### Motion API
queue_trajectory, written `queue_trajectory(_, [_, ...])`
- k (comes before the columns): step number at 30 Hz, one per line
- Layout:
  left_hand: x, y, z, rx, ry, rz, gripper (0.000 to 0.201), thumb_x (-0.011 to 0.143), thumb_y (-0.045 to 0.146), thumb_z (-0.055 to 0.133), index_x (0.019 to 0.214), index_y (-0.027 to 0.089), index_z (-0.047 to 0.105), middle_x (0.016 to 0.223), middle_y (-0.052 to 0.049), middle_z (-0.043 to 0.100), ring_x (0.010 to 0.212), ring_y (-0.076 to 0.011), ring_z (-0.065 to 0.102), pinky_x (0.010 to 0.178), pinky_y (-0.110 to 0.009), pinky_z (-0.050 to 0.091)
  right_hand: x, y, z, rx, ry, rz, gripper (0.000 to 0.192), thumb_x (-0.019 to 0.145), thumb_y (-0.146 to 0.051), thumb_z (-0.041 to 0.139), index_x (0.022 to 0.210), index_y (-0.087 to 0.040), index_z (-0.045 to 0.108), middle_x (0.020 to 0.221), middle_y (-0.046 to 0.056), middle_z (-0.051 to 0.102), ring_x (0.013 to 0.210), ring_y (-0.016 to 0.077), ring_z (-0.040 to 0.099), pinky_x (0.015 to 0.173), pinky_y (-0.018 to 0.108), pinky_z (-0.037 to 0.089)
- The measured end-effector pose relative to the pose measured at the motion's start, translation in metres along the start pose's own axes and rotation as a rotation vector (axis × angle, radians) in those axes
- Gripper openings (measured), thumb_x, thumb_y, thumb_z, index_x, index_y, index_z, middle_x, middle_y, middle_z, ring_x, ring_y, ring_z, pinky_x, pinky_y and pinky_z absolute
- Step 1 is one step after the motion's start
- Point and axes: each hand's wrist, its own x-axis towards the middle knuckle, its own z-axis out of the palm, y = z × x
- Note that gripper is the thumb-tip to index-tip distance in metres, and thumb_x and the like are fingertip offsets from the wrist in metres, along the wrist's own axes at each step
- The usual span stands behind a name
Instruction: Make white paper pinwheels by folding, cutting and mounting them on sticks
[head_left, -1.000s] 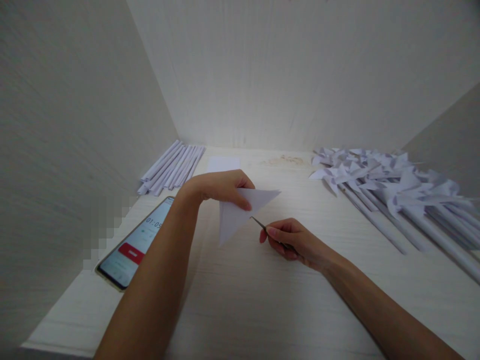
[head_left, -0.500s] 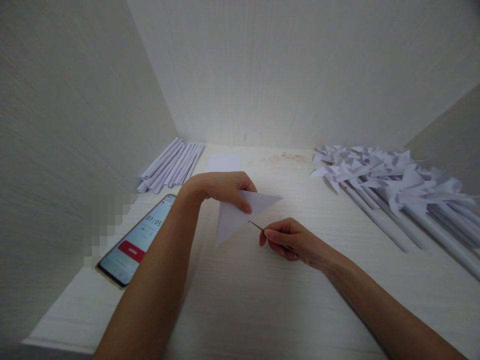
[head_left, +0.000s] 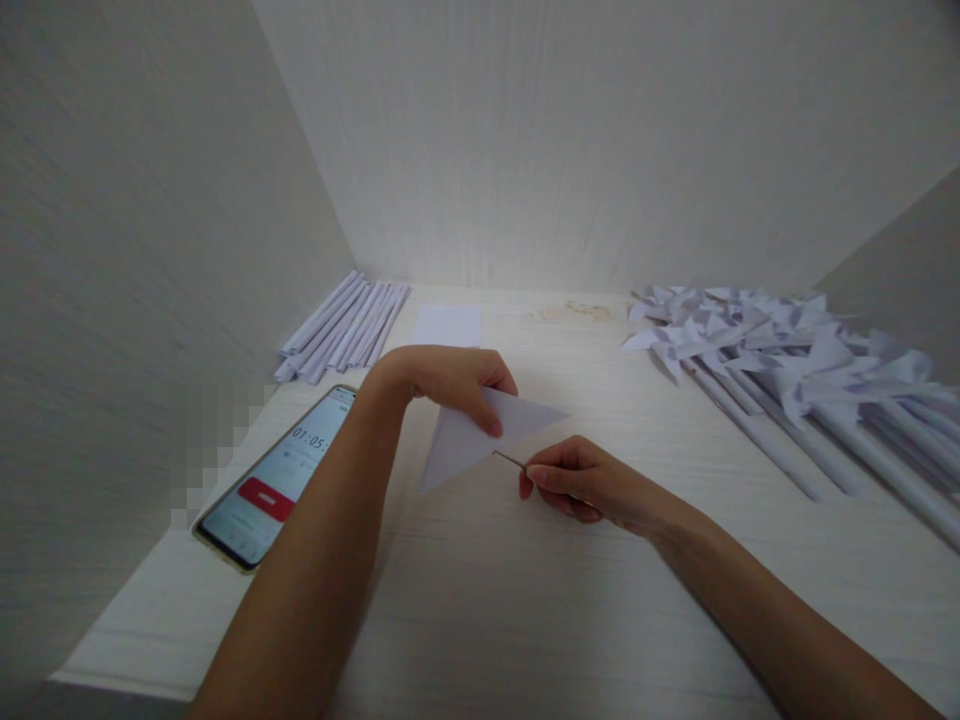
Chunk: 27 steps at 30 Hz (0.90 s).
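Note:
My left hand (head_left: 466, 382) pinches a white paper triangle (head_left: 459, 446), apparently folded, thumb on the near face and fingers behind it. One corner points right and another points down toward the tabletop. My right hand (head_left: 571, 480) grips a thin metal rod with a small bent tip (head_left: 511, 460) between thumb and fingers. Its tip lies at the lower edge of the paper, just under my left thumb; whether it touches the paper I cannot tell. The rest of the rod is hidden inside my right hand.
Rolled paper sticks (head_left: 341, 330) lie in a bundle at the back left. A phone (head_left: 255, 535) showing a timer is partly behind my left forearm. White paper (head_left: 448, 324) lies at the back. Several paper pinwheels on sticks (head_left: 795, 370) are heaped at right. Walls enclose the tabletop (head_left: 480, 620).
The paper triangle has tilted slightly, its right corner lower and its bottom corner further left. The rod's tip has shifted a little left and down. Both hands keep their grips.

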Motion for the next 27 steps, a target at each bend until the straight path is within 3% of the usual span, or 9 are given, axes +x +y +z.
queue_trajectory(27, [0.0075,0.0086,0.0053,0.107,-0.161,0.036,0.009,0.059,0.021,0.060,0.064,0.014,0.061,0.055,0.003,0.057,0.053,-0.0098,0.047,0.049,-0.020,0.035,-0.0018,-0.0074,0.0032,-0.124,-0.032,0.143,0.022,0.074,-0.032,0.053,0.067,-0.011,0.058,0.043,-0.008,0.036,0.033,0.0014,0.026,0.031,0.017,0.015])
